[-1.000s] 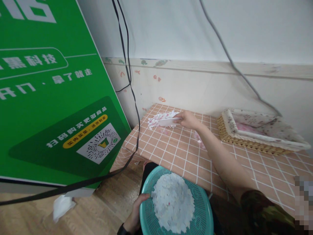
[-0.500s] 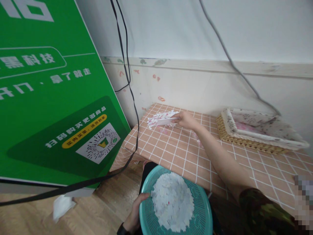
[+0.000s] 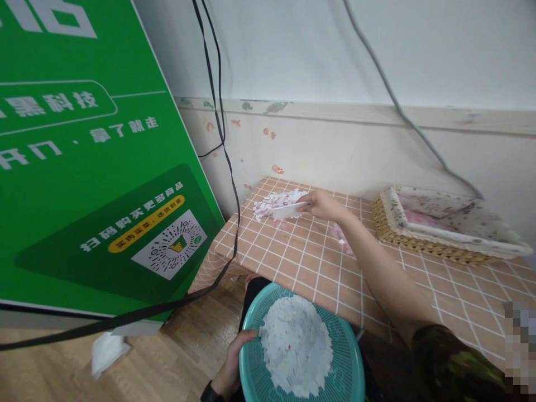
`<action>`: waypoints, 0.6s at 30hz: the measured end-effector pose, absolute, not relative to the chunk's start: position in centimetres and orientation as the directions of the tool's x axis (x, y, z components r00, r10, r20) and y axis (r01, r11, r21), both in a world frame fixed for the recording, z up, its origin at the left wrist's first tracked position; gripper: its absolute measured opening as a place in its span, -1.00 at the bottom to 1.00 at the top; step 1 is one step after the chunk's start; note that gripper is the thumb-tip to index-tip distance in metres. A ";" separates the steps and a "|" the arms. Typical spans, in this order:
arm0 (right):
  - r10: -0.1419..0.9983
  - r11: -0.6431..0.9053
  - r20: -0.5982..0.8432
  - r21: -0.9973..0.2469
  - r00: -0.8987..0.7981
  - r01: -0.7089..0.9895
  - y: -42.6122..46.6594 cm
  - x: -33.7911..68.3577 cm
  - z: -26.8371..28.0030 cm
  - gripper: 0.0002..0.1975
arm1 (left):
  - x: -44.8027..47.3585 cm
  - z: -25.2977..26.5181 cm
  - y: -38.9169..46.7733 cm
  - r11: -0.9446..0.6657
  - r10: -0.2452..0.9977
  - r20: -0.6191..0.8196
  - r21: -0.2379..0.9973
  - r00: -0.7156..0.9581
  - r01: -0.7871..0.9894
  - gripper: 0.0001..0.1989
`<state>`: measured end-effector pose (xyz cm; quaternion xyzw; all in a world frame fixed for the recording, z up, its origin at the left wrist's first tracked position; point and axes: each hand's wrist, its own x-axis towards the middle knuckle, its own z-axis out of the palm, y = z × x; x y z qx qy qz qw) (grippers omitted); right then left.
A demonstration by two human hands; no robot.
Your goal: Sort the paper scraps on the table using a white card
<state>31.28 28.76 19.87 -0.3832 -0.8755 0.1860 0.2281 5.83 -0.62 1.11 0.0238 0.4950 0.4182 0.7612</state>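
The table (image 3: 288, 251), under a brown cloth with a white grid, runs along a wall (image 3: 326, 151). On the table's far left part lies a loose pile of white and pink paper scraps (image 3: 264, 207), and the right hand (image 3: 324, 205) reaches over the table to it, its fingers pinching the end of a flat white card (image 3: 290, 210). The card sits right against the near side of the pile; whether its lower edge presses the cloth I cannot tell. A few pink scraps (image 3: 344, 241) lie on the table beside the right forearm, partly hidden by it. Just in front of the table's near edge is a teal plastic basket (image 3: 359, 365) with a mound of pale paper bits (image 3: 297, 346) in it; the left hand (image 3: 230, 363) grips its left rim, thumb over the top, the other fingers mostly out of sight. On the table's right part, close to the wall, stands a wicker basket (image 3: 419, 241) with a flowered lining and something pink inside; a grey cable (image 3: 385, 84) runs down the wall behind the table towards it. To the left of the table leans a big green sign (image 3: 138, 167) bearing a round code. A black strap (image 3: 234, 245) hangs across the view of the table's left end and slants away over the sign's foot. On the floor (image 3: 188, 357), left of the table, lies a crumpled white bag (image 3: 108, 353).
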 end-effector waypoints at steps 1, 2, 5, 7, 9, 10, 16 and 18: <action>0.759 0.634 0.261 -0.507 -0.596 0.585 28.7 31.3 19.9 -0.78 | 5.8 1.1 -0.6 0.654 0.656 -0.738 0.447 0.162 -0.610 -0.78; 0.761 0.631 0.266 -0.510 -0.591 0.584 28.7 31.2 20.0 -0.78 | 5.8 1.1 -0.6 0.655 0.654 -0.740 0.447 0.160 -0.610 -0.78; 0.764 0.625 0.254 -0.521 -0.594 0.582 28.5 31.0 19.9 -0.77 | 5.9 1.1 -0.7 0.650 0.655 -0.740 0.447 0.154 -0.615 -0.79; 0.767 0.615 0.244 -0.540 -0.593 0.574 28.5 31.1 19.9 -0.77 | 5.8 1.1 -0.7 0.646 0.659 -0.737 0.450 0.153 -0.617 -0.79; 0.785 0.597 0.247 -0.546 -0.567 0.588 28.6 31.3 20.0 -0.78 | 5.8 1.1 -0.8 0.646 0.663 -0.732 0.451 0.159 -0.617 -0.79; 0.795 0.587 0.247 -0.545 -0.554 0.599 28.6 31.4 20.1 -0.79 | 5.7 1.0 -0.8 0.641 0.668 -0.727 0.453 0.160 -0.619 -0.79; 0.780 0.599 0.212 -0.523 -0.588 0.606 28.8 31.8 20.2 -0.80 | 5.4 0.6 -0.6 0.625 0.678 -0.723 0.472 0.132 -0.622 -0.80; 0.781 0.596 0.212 -0.534 -0.588 0.599 28.8 31.7 20.0 -0.80 | 5.4 0.7 -0.6 0.632 0.674 -0.728 0.477 0.129 -0.611 -0.79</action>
